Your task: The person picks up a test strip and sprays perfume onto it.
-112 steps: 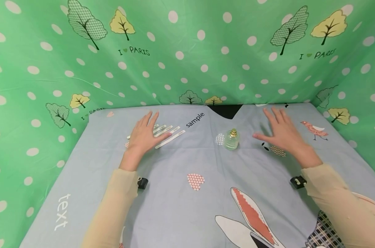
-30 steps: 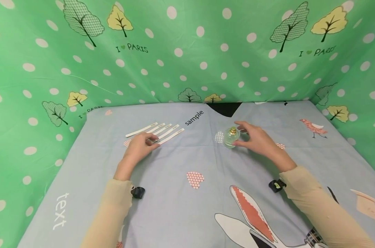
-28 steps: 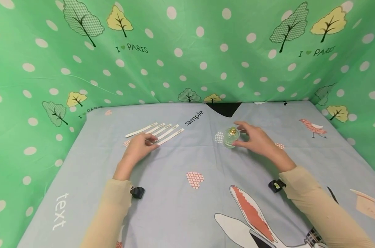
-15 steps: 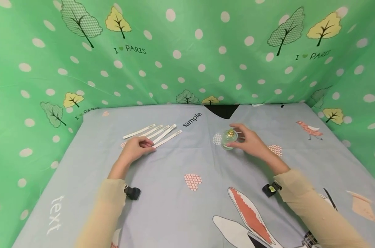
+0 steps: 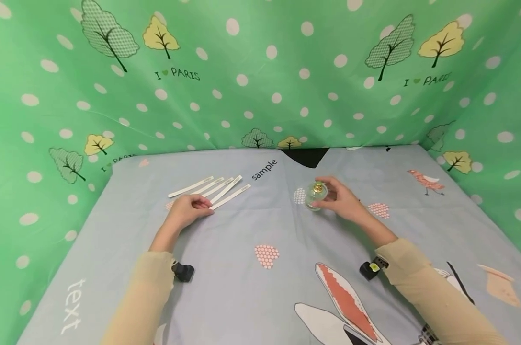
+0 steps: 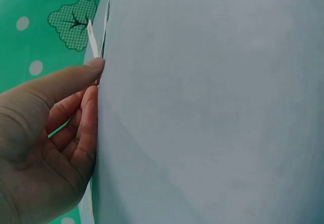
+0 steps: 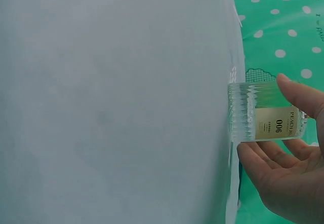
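Several white paper test strips lie fanned out on the cloth, the farthest strip point(image 5: 191, 187) reaching past the fingers. My left hand point(image 5: 185, 211) is at their near ends, thumb and fingertips together on one strip point(image 5: 226, 190) that is angled across its neighbour. In the left wrist view this strip point(image 6: 93, 39) sticks out beyond the thumb tip; its lower end is hidden. My right hand point(image 5: 344, 203) holds a clear, pale green perfume bottle point(image 5: 314, 200) with a gold neck, thumb on one side and fingers on the other. The bottle stands upright, its cream label point(image 7: 276, 122) showing in the right wrist view.
A grey-blue printed cloth point(image 5: 243, 297) covers the table. Behind and at both sides hangs a green dotted curtain point(image 5: 226, 105). Black wrist cameras sit at the left cuff point(image 5: 184, 272) and the right cuff point(image 5: 370, 269).
Both hands have come in from open, spread poses to the strips and the bottle. In the last second one strip has swung and shifted slightly under the left fingers; the right hand stays at the bottle.
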`<state>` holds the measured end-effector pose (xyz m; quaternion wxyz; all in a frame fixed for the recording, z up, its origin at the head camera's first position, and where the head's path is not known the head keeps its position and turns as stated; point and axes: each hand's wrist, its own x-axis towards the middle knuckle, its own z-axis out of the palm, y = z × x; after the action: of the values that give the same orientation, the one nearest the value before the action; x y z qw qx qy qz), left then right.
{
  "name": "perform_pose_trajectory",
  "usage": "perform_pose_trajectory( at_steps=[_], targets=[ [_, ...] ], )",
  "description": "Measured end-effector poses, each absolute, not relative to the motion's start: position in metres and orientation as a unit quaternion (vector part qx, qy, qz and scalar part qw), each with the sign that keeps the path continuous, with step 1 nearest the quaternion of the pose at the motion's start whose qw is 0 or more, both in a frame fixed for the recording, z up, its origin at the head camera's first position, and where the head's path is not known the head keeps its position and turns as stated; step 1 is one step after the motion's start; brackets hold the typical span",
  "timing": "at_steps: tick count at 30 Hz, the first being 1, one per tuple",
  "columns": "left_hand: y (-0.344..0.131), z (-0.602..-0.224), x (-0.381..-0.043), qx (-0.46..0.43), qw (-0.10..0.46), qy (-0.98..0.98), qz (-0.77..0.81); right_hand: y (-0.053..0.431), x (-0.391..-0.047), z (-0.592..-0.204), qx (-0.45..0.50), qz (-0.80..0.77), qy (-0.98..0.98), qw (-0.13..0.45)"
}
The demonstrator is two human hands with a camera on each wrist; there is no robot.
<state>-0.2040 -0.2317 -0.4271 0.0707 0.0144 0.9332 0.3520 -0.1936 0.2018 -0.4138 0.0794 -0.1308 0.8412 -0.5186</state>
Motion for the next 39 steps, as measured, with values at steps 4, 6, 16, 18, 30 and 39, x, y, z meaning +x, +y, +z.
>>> perform_pose_trajectory(
  at_steps=[4, 6, 16, 18, 30, 39],
  targets=[
    [-0.2314, -0.4267, -0.2021, 0.012, 0.077, 0.934, 0.348, 0.2003, -0.1921, -0.4158, -0.124, -0.522, 0.84, 0.085],
    [-0.231, -0.4263, -0.2015, 0.008, 0.081, 0.934, 0.347, 0.1997, -0.1921, -0.4167, -0.124, -0.522, 0.839, 0.086],
    [-0.2313, -0.4223, -0.2006, 0.017, 0.072, 0.933, 0.353, 0.197, -0.1976, -0.4144, -0.125, -0.522, 0.839, 0.086],
    [-0.2322, -0.4227, -0.2003, 0.021, 0.069, 0.932, 0.356, 0.1964, -0.1986, -0.4139, -0.127, -0.524, 0.838, 0.085],
    [-0.2336, -0.4233, -0.1984, 0.01, 0.058, 0.927, 0.37, 0.194, -0.1964, -0.4184, -0.127, -0.524, 0.838, 0.081],
    [-0.2302, -0.4205, -0.1978, 0.007, 0.058, 0.911, 0.407, 0.1988, -0.1946, -0.4208, -0.107, -0.497, 0.857, 0.079]
  ],
)
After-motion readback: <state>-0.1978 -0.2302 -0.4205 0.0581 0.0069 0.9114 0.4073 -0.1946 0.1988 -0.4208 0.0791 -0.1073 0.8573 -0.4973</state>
